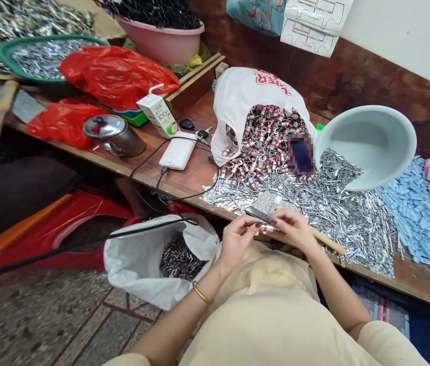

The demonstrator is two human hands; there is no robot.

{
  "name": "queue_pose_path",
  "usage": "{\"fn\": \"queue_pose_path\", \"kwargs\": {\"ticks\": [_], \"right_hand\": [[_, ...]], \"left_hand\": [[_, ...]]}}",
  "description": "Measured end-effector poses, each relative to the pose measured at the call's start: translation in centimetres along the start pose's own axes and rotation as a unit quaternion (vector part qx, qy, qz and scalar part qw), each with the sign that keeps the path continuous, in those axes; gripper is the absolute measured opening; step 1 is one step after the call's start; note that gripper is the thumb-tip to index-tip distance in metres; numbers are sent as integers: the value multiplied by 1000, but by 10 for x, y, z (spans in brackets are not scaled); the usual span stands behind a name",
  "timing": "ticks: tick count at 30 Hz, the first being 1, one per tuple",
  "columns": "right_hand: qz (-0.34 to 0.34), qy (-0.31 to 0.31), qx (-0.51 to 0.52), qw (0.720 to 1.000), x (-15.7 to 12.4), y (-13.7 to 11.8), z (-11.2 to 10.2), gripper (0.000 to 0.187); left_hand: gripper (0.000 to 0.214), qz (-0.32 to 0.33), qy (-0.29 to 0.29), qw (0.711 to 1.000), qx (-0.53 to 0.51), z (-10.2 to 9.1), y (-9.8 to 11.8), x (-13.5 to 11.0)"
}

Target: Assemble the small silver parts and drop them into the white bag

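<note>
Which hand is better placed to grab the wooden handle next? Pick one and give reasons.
Probably the right hand: the handle sticks out close beside it, farther from the left hand. Both hands are at the striped part.

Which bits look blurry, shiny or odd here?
In the head view, the floor at lower left looks smeared; the steel mug and metal pins glint; blocky pixels ring a dark screen; the left hand and right hand look fairly clear.

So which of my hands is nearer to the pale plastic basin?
Right. Your right hand is left of the basin, closer to you; your left hand is farther left.
</note>
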State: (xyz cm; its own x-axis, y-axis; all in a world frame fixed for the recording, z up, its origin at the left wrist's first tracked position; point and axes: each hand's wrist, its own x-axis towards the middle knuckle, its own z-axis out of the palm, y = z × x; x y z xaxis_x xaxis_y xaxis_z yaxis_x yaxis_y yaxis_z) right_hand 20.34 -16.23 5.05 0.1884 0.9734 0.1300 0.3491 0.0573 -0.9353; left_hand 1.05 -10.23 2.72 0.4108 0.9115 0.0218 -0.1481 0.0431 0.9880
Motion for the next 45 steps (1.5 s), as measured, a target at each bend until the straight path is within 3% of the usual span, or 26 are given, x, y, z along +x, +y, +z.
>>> {"fn": "queue_pose_path", "kwargs": {"ticks": [2, 4, 7, 10, 14, 17, 21, 26, 29, 34, 39, 42, 45], "right_hand": [[23, 101, -140, 985, 9, 14, -46, 18], [64, 163, -311, 934, 16, 28, -92, 18], [98, 83, -432, 893, 22, 46, -130, 19], [112, 31, -466, 877, 25, 60, -131, 18], [156, 40, -449, 879, 26, 72, -123, 15], [166, 77, -376, 908, 24, 76, -128, 15], [165, 164, -165, 958, 19, 76, -132, 22], [163, 183, 78, 966, 15, 62, -120, 34], [151, 147, 134, 968, 17, 45, -100, 33], [127, 46, 182, 974, 28, 15, -48, 34], [166, -58, 298, 938, 40, 2, -6, 40], [177, -99, 350, 914, 43, 0, 5, 44], [175, -118, 356, 910, 43, -1, 10, 42]], "left_hand": [[25, -44, 16, 999, 1, -19, -4, 9], [27, -58, 50, 997, 10, -37, -6, 18], [32, -70, 72, 994, 36, -51, -10, 28], [37, -87, 75, 992, 48, -51, -14, 33], [40, -110, 69, 990, 57, -52, -16, 37], [40, -126, 56, 988, 64, -59, -15, 41], [39, -137, 36, 987, 72, -67, -16, 49], [38, -141, -3, 987, 80, -67, -16, 58], [36, -133, -31, 988, 79, -67, -15, 62], [31, -117, -67, 985, 103, -70, -13, 68], [24, -144, -84, 975, 148, -72, -13, 72], [19, -142, -90, 971, 172, -71, -15, 73], [17, -134, -97, 968, 189, -70, -19, 76]]}}
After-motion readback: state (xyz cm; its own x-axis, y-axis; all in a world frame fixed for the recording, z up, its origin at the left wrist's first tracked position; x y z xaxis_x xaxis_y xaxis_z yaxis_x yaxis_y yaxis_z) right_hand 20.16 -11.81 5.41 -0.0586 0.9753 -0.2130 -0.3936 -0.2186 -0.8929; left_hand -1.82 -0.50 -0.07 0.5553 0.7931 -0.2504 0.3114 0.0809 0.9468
